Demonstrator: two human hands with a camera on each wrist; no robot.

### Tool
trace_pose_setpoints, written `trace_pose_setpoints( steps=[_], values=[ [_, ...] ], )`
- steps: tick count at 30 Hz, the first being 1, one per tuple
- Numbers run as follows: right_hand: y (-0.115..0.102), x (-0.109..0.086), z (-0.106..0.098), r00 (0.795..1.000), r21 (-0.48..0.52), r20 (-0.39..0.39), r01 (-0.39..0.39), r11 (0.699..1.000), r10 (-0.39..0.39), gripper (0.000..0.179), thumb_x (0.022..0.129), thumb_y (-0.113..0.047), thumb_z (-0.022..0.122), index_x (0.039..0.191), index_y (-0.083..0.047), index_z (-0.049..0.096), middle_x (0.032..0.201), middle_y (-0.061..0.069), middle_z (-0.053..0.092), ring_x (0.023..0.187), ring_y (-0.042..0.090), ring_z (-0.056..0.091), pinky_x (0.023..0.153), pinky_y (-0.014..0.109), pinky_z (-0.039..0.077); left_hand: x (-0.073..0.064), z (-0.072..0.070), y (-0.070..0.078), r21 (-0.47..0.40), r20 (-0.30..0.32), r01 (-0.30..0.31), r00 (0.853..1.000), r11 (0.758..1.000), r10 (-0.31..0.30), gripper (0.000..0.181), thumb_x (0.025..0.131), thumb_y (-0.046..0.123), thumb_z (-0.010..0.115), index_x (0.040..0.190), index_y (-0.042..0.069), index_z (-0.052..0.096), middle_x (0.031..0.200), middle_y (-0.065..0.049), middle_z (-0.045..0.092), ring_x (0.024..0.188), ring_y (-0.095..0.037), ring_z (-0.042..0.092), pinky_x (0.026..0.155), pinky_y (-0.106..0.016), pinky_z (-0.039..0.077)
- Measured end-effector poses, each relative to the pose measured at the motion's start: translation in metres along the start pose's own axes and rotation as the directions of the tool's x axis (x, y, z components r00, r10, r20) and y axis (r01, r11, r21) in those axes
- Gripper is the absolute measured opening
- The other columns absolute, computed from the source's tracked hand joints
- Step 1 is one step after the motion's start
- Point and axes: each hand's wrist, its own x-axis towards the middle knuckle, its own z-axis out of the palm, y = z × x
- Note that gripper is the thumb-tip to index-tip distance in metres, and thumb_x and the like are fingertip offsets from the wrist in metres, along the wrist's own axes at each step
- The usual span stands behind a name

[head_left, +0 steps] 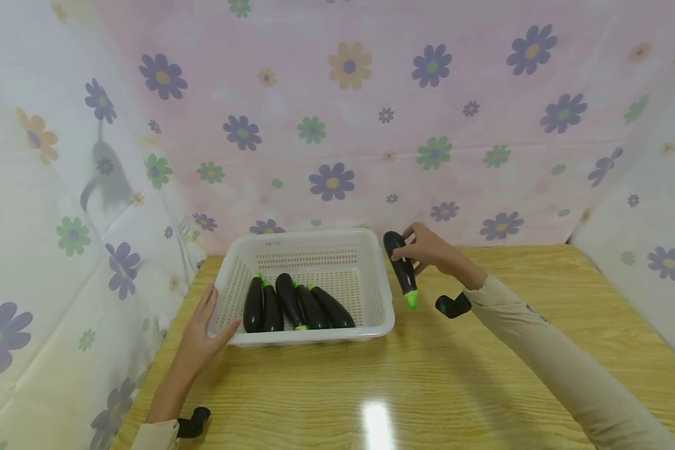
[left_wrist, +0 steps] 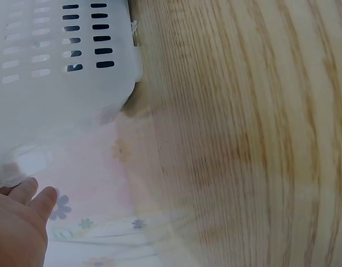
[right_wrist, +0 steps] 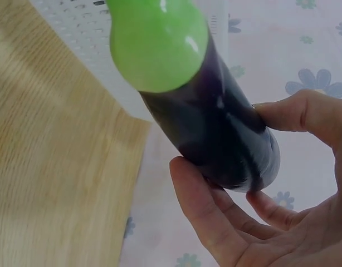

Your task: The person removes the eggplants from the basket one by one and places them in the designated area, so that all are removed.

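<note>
Wood-grain surface (head_left: 315, 390) before you; floral cloth (head_left: 385, 156) behind and at both sides. White basket (head_left: 309, 337) on surface holds five eggplants (head_left: 288, 299); right wall separates them from held eggplant (head_left: 403, 275), which your right hand (head_left: 432, 248) pinches. Your left hand (head_left: 198, 340), fingers extended, touches basket's left rim.

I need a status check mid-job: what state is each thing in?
Basket: upright, open-topped, partly filled
Five eggplants: lying inside the basket
Held eggplant: gripped, outside the basket on its right
Right hand: gripping the held eggplant
Left hand: touching the basket's left side
</note>
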Motion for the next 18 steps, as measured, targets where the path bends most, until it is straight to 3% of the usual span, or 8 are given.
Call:
trace_pose_setpoints(
  steps=[6,18],
  values=[
    [0.009,0.001,0.000,1.000,0.026,-0.009,-0.013,1.000,0.013,0.055,0.079,-0.021,0.063,0.117,0.001,0.030,0.105,0.024,0.047,0.080,0.031,0.058,0.063,0.045,0.051,0.000,-0.001,0.000,0.004,0.002,0.007,1.000,1.000,-0.007,0.082,0.080,0.039,0.060,0.142,0.017,0.011,0.147,0.003,0.005,0.131,-0.030,0.011,0.094,-0.060,0.021],
    [0.026,0.004,0.003,1.000,0.072,-0.013,-0.020,0.997,0.021,0.054,0.080,-0.019,0.061,0.117,0.004,0.030,0.106,0.026,0.046,0.077,0.034,0.058,0.062,0.044,0.051,-0.001,0.001,-0.004,-0.029,0.009,0.007,1.000,1.000,-0.007,0.082,0.081,0.039,0.060,0.142,0.018,0.010,0.146,0.006,0.003,0.132,-0.029,0.009,0.096,-0.059,0.020]
  ],
)
